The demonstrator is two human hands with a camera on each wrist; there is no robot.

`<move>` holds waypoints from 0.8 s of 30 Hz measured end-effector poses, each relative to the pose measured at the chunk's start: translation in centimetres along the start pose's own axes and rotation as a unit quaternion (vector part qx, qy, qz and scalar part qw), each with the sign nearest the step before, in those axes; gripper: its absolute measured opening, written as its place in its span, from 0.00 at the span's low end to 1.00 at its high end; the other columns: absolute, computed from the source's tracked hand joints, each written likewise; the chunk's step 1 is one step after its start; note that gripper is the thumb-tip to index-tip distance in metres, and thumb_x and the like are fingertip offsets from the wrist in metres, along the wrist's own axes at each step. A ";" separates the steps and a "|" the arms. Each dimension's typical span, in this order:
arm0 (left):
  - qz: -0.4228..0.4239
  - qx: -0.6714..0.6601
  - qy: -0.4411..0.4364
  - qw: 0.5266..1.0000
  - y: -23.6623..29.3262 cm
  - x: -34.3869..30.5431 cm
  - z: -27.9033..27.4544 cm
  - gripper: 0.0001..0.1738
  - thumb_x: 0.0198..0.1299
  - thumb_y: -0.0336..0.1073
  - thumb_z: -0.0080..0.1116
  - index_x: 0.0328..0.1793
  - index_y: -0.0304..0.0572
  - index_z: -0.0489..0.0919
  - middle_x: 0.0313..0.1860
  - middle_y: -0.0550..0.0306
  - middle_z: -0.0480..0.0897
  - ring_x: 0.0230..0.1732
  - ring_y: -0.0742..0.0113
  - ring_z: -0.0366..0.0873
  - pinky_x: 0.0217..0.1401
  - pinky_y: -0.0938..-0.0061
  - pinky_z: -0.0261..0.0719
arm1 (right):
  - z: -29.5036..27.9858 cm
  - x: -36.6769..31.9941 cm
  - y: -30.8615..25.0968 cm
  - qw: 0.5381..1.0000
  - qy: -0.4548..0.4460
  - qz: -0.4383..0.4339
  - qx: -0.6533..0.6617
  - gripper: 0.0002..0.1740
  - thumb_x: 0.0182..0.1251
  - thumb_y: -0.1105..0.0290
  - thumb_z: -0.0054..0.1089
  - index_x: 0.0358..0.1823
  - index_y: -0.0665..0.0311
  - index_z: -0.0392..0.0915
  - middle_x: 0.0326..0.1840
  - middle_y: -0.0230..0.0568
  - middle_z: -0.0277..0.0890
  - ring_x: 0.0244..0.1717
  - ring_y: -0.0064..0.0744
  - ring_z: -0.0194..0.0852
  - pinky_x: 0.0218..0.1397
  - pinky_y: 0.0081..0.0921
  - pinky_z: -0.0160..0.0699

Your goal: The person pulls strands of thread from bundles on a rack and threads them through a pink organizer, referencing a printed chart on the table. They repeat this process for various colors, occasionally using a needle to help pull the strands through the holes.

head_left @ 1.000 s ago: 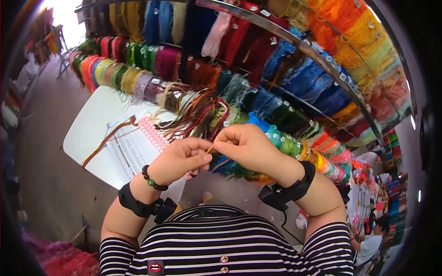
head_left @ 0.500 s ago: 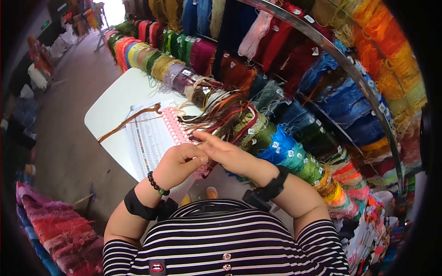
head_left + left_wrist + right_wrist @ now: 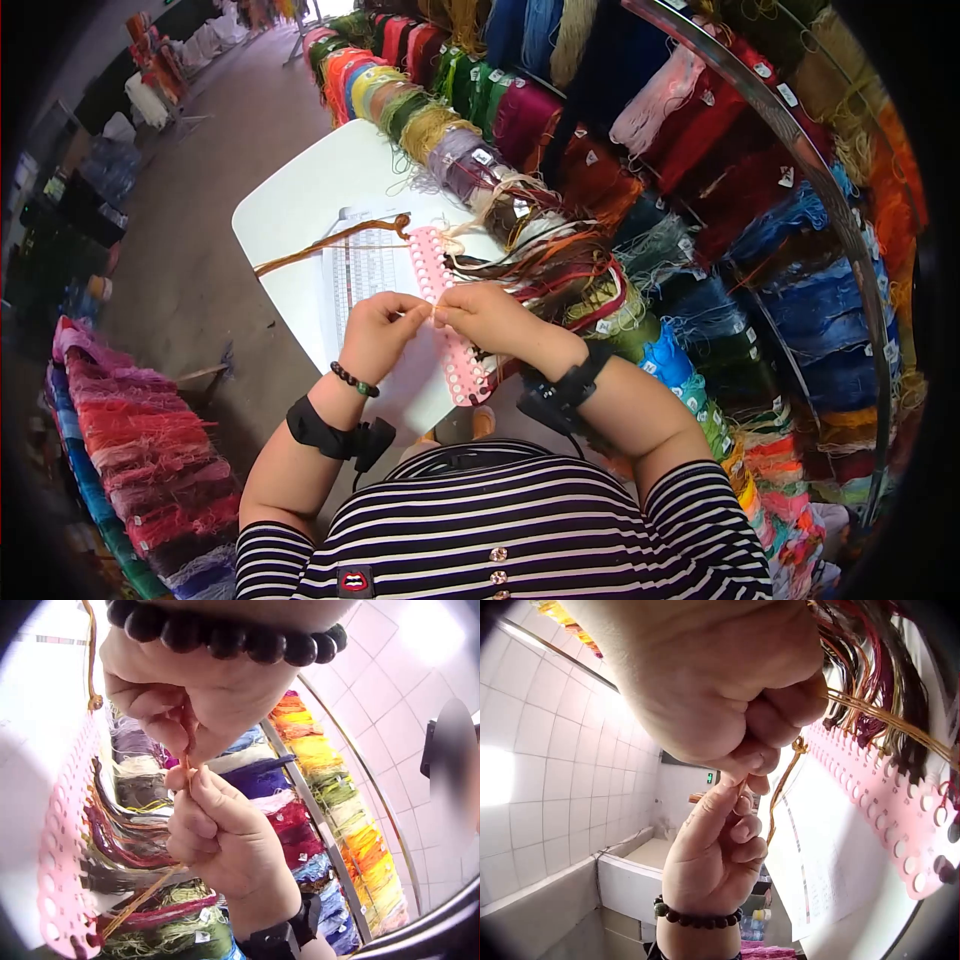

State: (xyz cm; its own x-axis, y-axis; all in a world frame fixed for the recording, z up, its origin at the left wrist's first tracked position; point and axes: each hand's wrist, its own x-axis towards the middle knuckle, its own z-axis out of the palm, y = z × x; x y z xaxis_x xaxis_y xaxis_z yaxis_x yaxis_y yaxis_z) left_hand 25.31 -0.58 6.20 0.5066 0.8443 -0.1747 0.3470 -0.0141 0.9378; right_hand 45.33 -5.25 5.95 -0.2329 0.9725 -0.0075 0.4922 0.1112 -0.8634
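Note:
In the head view my left hand [image 3: 375, 335] and right hand [image 3: 495, 318] meet fingertip to fingertip over a pink perforated thread card [image 3: 462, 378]. Both pinch a thin orange-brown embroidery thread [image 3: 188, 760], seen between the fingertips in the left wrist view. Golden-brown strands [image 3: 889, 720] also trail from the right hand past the card in the right wrist view. Dark, red and white thread tassels [image 3: 530, 265] hang from the card's holes along its right side. A knotted brown thread hank [image 3: 330, 243] stretches left from the card's top end.
Under the card lie a printed chart [image 3: 362, 275] and a white table [image 3: 290, 205]. Racks of labelled thread skeins [image 3: 690, 230] run along the right. Pink and red skeins [image 3: 150, 430] hang at lower left, beside the grey floor [image 3: 190, 270].
The head view has swung, shifting the table and card rightward. The right hand's fingers straightened across the left hand half a second ago; now both hands pinch the thread over the card.

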 end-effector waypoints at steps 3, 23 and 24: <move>-0.104 -0.106 0.005 0.989 -0.9 3.2 -1.3 0.14 0.68 0.37 0.56 0.54 0.38 0.80 0.49 0.58 0.83 0.42 0.73 0.80 0.39 0.82 0.77 | -0.3 4.0 1.4 0.995 -0.003 0.102 0.016 0.15 0.67 0.61 0.52 0.34 0.66 0.81 0.28 0.48 0.79 0.29 0.44 0.77 0.36 0.38 0.75; -0.162 -0.255 0.052 0.952 -4.8 12.9 -1.2 0.19 0.63 0.28 0.58 0.59 0.34 0.70 0.41 0.57 0.81 0.37 0.73 0.79 0.36 0.81 0.76 | -0.4 11.8 6.7 0.977 0.008 0.209 0.034 0.18 0.65 0.62 0.53 0.29 0.71 0.80 0.22 0.49 0.79 0.22 0.37 0.78 0.30 0.35 0.75; -0.150 -0.261 0.043 0.953 -5.1 13.0 -1.2 0.19 0.63 0.27 0.58 0.59 0.34 0.70 0.41 0.57 0.82 0.36 0.74 0.79 0.36 0.82 0.76 | -0.5 11.7 6.7 0.975 0.009 0.214 0.051 0.18 0.65 0.62 0.53 0.28 0.71 0.80 0.21 0.47 0.79 0.22 0.35 0.77 0.29 0.34 0.75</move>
State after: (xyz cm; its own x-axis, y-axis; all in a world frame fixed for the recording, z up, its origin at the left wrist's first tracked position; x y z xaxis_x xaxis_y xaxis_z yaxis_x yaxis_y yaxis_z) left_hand 29.21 11.13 -0.52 0.3722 0.8093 -0.4544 0.0156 0.4840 0.8749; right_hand 46.30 6.98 0.34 -0.0088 0.9289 -0.3703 0.4543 -0.3261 -0.8290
